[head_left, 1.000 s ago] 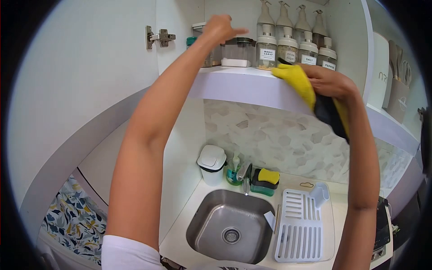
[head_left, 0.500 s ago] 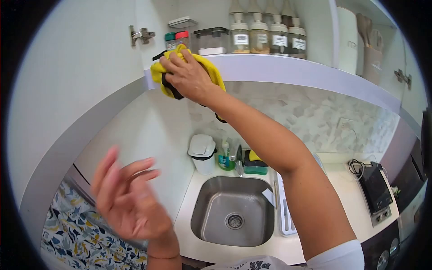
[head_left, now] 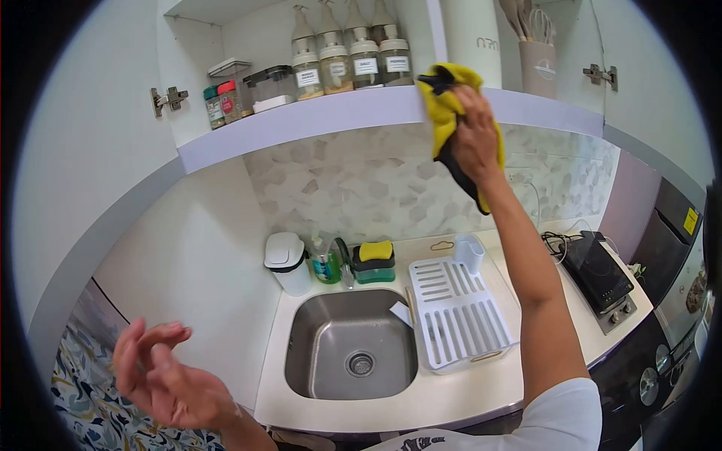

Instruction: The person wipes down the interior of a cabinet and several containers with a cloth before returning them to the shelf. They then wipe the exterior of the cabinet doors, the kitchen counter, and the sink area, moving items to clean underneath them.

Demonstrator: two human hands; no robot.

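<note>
Over at the right now, away from the shelf's left end, with the yellow-and-black cloth (head_left: 445,109), soft and rumpled, bunched tightly in the right hand (head_left: 475,137)! Right up at the smooth lilac shelf edge (head_left: 323,119), below the white canister (head_left: 475,49). Holding the left hand (head_left: 177,383) loosely open, half-curled, low at the left. Past labelled glass jars (head_left: 366,69), down to the rounded steel sink (head_left: 314,357) and slatted white rack (head_left: 465,325).

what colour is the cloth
The cloth is yellow and black, clearest in the head view.
</note>
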